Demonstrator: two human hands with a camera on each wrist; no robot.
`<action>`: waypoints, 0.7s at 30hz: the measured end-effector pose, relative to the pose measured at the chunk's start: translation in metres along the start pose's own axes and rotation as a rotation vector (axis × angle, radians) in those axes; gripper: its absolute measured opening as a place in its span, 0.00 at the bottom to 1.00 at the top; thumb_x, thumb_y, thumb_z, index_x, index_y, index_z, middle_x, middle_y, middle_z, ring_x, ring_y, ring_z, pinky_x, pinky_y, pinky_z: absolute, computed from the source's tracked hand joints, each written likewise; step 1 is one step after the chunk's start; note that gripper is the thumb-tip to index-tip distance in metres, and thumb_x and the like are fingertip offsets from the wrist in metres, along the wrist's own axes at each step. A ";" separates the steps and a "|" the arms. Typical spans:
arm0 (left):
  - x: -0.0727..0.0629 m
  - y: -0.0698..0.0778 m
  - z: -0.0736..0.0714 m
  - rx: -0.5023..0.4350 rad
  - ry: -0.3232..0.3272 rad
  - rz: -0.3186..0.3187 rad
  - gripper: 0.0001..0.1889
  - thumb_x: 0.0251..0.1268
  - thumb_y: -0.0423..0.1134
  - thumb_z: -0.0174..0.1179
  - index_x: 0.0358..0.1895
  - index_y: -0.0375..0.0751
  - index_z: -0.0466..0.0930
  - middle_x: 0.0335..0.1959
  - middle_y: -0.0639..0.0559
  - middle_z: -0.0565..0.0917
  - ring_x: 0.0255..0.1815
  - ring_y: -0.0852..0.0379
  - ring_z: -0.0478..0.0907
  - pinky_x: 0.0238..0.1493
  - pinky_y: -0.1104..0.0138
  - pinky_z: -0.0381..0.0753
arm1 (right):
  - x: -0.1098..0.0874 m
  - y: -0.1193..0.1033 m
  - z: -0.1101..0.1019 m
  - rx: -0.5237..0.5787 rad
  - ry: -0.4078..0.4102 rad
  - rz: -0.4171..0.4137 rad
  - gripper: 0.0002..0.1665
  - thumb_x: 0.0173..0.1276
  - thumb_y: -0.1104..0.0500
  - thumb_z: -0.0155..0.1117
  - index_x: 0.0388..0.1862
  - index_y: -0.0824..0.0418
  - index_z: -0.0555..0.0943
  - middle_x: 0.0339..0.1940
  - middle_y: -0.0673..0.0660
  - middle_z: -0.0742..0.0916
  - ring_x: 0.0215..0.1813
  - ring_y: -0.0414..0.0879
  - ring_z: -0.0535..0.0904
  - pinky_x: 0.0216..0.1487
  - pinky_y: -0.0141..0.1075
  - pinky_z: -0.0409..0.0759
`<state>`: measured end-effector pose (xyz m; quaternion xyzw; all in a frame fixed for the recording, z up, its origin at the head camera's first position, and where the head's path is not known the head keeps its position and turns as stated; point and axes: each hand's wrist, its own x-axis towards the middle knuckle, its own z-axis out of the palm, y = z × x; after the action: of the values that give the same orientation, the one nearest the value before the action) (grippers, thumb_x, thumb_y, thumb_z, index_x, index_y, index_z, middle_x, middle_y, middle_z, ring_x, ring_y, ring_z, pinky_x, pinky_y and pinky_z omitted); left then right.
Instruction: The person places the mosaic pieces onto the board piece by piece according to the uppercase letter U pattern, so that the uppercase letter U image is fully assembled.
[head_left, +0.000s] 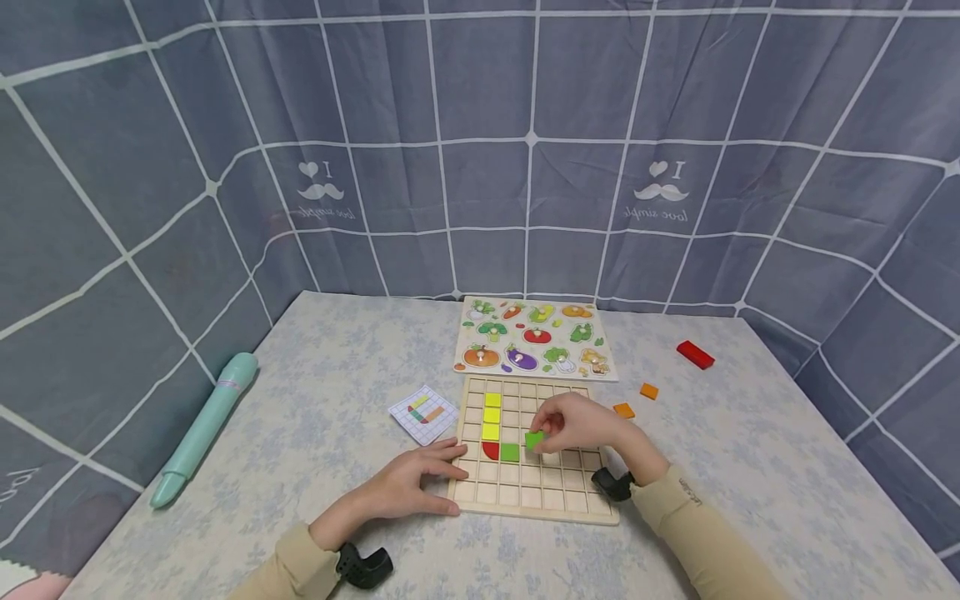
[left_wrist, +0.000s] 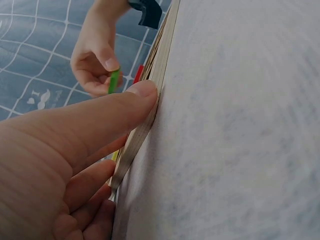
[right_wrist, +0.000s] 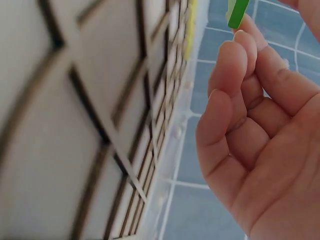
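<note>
Head view: wooden grid board (head_left: 540,513) sits mid-table, well in from the left and right edges of the table (head_left: 315,400). Right hand (head_left: 579,423) pinches a green tile (head_left: 534,439) over the grid, probably by its edges so the underside is free. Left hand (head_left: 416,481) lies spread, fingers on the board's left rim, thumb at its near-left corner, likely steadying it. In the cells: three yellow tiles (head_left: 491,414), a red quarter-round tile (head_left: 491,451) and a second green tile (head_left: 510,452) beside it. Pattern card (head_left: 424,414) lies just left of the board, likely for easy reading. Two orange tiles (head_left: 624,410) near the right rim, within easy reach; red block (head_left: 695,355) toward the far-right corner. Vegetable puzzle (head_left: 536,337) blocks the side toward the far edge; teal tube-shaped object (head_left: 206,429) along the left edge, out of the way. Right hand and its wrist mount (head_left: 612,485) cover some cells.

Left wrist view: thumb against the board's side, other fingers loose; pinched tile shows beyond.

Right wrist view: fingers curled, green tile at the fingertips, cut by the top of frame; exact grip can't be told here.
</note>
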<state>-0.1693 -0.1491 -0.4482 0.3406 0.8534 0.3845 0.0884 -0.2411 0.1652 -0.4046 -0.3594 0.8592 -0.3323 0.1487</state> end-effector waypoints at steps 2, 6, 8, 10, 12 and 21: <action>0.000 0.000 0.000 0.000 0.003 0.009 0.25 0.52 0.53 0.68 0.52 0.44 0.83 0.67 0.50 0.68 0.72 0.48 0.56 0.68 0.51 0.58 | 0.002 0.000 0.002 -0.005 -0.013 0.010 0.11 0.53 0.53 0.74 0.33 0.54 0.83 0.25 0.45 0.80 0.26 0.38 0.73 0.31 0.31 0.76; 0.000 0.001 -0.001 -0.001 0.003 0.006 0.25 0.52 0.53 0.68 0.51 0.44 0.83 0.67 0.50 0.68 0.72 0.49 0.56 0.68 0.52 0.58 | 0.004 0.001 0.006 -0.024 -0.032 0.034 0.11 0.53 0.52 0.74 0.33 0.53 0.82 0.25 0.44 0.80 0.27 0.38 0.74 0.31 0.32 0.75; 0.000 0.001 -0.001 0.001 0.002 0.004 0.25 0.52 0.54 0.68 0.52 0.44 0.83 0.67 0.50 0.68 0.71 0.49 0.56 0.68 0.52 0.58 | 0.005 0.002 0.008 -0.041 -0.037 0.041 0.11 0.53 0.52 0.74 0.33 0.52 0.82 0.25 0.44 0.80 0.27 0.38 0.74 0.31 0.32 0.75; 0.000 0.001 -0.001 -0.002 -0.001 -0.001 0.25 0.52 0.54 0.68 0.52 0.44 0.83 0.67 0.50 0.68 0.72 0.49 0.56 0.68 0.52 0.58 | 0.006 0.002 0.009 -0.054 -0.041 0.045 0.11 0.53 0.52 0.74 0.33 0.53 0.83 0.25 0.44 0.80 0.27 0.39 0.74 0.31 0.33 0.75; 0.000 0.001 -0.001 -0.004 -0.002 -0.004 0.25 0.52 0.53 0.68 0.52 0.44 0.83 0.67 0.50 0.68 0.72 0.49 0.56 0.68 0.51 0.58 | 0.007 0.003 0.010 -0.065 -0.050 0.050 0.11 0.53 0.52 0.74 0.33 0.52 0.83 0.25 0.44 0.80 0.27 0.38 0.73 0.32 0.33 0.75; 0.000 0.001 -0.001 0.002 0.005 0.006 0.25 0.52 0.53 0.68 0.51 0.43 0.83 0.67 0.49 0.68 0.71 0.48 0.56 0.67 0.51 0.58 | 0.010 0.005 0.015 -0.112 -0.070 0.050 0.10 0.53 0.51 0.74 0.32 0.51 0.81 0.24 0.42 0.80 0.27 0.37 0.73 0.31 0.32 0.74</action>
<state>-0.1685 -0.1490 -0.4467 0.3423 0.8530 0.3848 0.0849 -0.2430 0.1538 -0.4188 -0.3570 0.8794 -0.2674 0.1664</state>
